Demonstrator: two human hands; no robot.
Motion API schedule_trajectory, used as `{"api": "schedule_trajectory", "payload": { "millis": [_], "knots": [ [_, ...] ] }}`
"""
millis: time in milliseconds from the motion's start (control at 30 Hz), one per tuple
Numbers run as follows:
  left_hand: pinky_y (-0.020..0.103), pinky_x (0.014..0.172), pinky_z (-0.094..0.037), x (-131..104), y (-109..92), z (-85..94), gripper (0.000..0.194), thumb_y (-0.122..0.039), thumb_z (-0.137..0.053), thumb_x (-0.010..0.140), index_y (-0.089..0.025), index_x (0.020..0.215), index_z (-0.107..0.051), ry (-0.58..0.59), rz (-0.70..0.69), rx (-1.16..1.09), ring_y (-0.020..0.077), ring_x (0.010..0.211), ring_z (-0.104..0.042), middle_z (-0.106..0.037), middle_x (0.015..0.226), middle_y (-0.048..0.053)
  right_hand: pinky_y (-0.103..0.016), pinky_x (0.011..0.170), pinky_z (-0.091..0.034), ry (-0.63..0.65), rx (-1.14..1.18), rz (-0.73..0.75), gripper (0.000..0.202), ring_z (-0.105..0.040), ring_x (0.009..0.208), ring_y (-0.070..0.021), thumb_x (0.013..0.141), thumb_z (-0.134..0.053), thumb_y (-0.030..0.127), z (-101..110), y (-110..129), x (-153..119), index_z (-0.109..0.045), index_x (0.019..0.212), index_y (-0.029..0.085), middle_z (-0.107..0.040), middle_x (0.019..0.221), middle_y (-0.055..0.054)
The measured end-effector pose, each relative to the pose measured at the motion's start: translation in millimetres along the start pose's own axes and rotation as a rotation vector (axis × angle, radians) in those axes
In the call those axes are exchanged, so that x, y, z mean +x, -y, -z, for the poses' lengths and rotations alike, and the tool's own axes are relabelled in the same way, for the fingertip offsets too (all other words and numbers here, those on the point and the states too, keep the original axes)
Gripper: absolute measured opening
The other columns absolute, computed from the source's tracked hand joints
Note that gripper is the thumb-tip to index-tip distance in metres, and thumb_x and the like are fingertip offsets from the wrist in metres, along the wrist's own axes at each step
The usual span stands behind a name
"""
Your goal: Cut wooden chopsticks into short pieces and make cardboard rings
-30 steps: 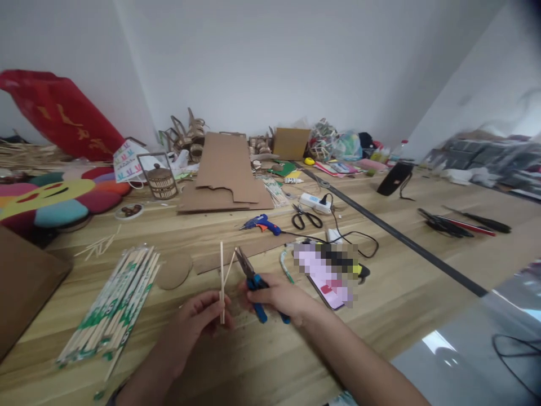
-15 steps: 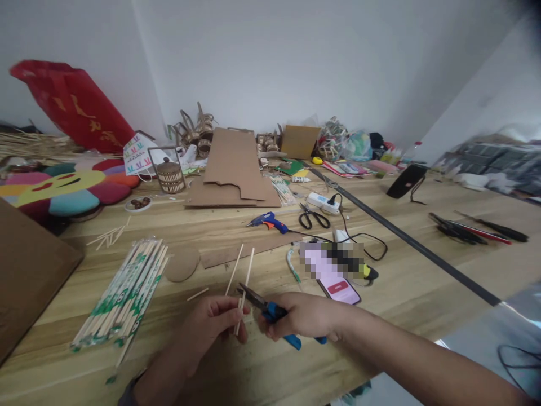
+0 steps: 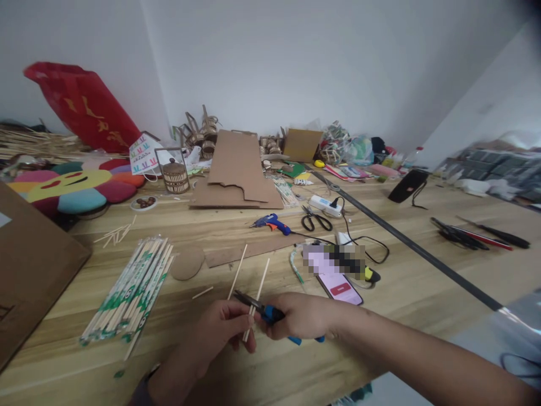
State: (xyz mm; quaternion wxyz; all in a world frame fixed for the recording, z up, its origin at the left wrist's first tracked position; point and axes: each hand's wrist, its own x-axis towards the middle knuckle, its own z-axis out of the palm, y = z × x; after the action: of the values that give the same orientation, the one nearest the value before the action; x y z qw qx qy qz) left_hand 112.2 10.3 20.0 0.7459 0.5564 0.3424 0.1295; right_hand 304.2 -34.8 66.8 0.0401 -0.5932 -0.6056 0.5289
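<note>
My left hand (image 3: 230,327) pinches a thin wooden chopstick (image 3: 263,276) together with a shorter stick piece (image 3: 248,331) between thumb and fingers. Blue-handled pliers (image 3: 270,313) are gripped in my right hand (image 3: 300,316). Their dark jaws lie across the sticks just above my left fingertips; whether they are closed on the wood I cannot make out. Another chopstick (image 3: 238,270) slants upward just beyond my left hand, its lower end hidden. A short cut piece (image 3: 203,292) lies on the table to the left.
Paper-wrapped chopsticks (image 3: 127,287) lie at left beside a cardboard disc (image 3: 187,264). Farther back are a blue glue gun (image 3: 273,224), black scissors (image 3: 316,219) and a power strip (image 3: 325,205). A phone (image 3: 342,288) lies near my right hand. A cardboard box (image 3: 38,270) stands at far left.
The jaws of the pliers now reach across the sticks nearer my left hand. The held chopstick leans more to the right. The whole view has shifted slightly.
</note>
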Motion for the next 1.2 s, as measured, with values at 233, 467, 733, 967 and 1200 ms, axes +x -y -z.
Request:
{"api": "schedule_trajectory", "payload": {
  "millis": [233, 467, 733, 967, 1200],
  "knots": [
    [0.023, 0.053, -0.033, 1, 0, -0.9, 0.031, -0.045, -0.066, 0.069, -0.016, 0.075, -0.071, 0.005, -0.003, -0.007, 0.0123, 0.05, -0.052, -0.065, 0.053, 0.0, -0.019, 0.048, -0.032, -0.007, -0.068, -0.027, 0.006, -0.04, 0.052, -0.0092, 0.066, -0.056, 0.02, 0, 3, -2, -0.05, 0.062, 0.02, -0.042, 0.056, 0.006],
    [0.023, 0.054, -0.034, 1, 0, -1.2, 0.031, -0.044, -0.064, 0.067, -0.015, 0.074, -0.07, 0.01, 0.005, 0.012, 0.0119, 0.05, -0.051, -0.062, 0.051, 0.0, -0.019, 0.047, -0.031, -0.048, -0.079, -0.035, 0.003, -0.039, 0.051, -0.0093, 0.066, -0.057, 0.017, -5, 1, 1, -0.056, 0.066, 0.019, -0.043, 0.057, 0.006],
    [0.025, 0.056, -0.036, 4, 4, -1.8, 0.031, -0.045, -0.063, 0.066, -0.014, 0.069, -0.067, 0.006, -0.009, 0.019, 0.011, 0.05, -0.049, -0.06, 0.051, -0.002, -0.021, 0.057, -0.035, -0.181, -0.137, 0.075, 0.011, -0.044, 0.064, -0.0118, 0.08, -0.057, 0.025, -17, -6, 0, -0.062, 0.087, 0.018, -0.053, 0.071, 0.002],
    [0.025, 0.057, -0.038, 5, 7, -2.1, 0.033, -0.047, -0.061, 0.069, -0.015, 0.07, -0.065, 0.032, -0.05, 0.057, 0.0113, 0.051, -0.05, -0.058, 0.052, -0.002, -0.022, 0.057, -0.033, -0.252, -0.148, 0.107, 0.007, -0.043, 0.063, -0.0122, 0.08, -0.057, 0.025, -24, -14, 3, -0.06, 0.081, 0.018, -0.052, 0.069, 0.003],
    [0.026, 0.059, -0.041, 4, 5, -1.6, 0.025, -0.041, -0.056, 0.073, -0.017, 0.068, -0.059, -0.023, -0.091, 0.061, 0.0117, 0.052, -0.05, -0.056, 0.052, -0.004, -0.021, 0.056, -0.031, -0.16, 0.008, 0.151, 0.005, -0.037, 0.061, -0.0105, 0.078, -0.055, 0.022, -16, -9, 6, -0.052, 0.076, 0.019, -0.042, 0.067, 0.005]
  ]
}}
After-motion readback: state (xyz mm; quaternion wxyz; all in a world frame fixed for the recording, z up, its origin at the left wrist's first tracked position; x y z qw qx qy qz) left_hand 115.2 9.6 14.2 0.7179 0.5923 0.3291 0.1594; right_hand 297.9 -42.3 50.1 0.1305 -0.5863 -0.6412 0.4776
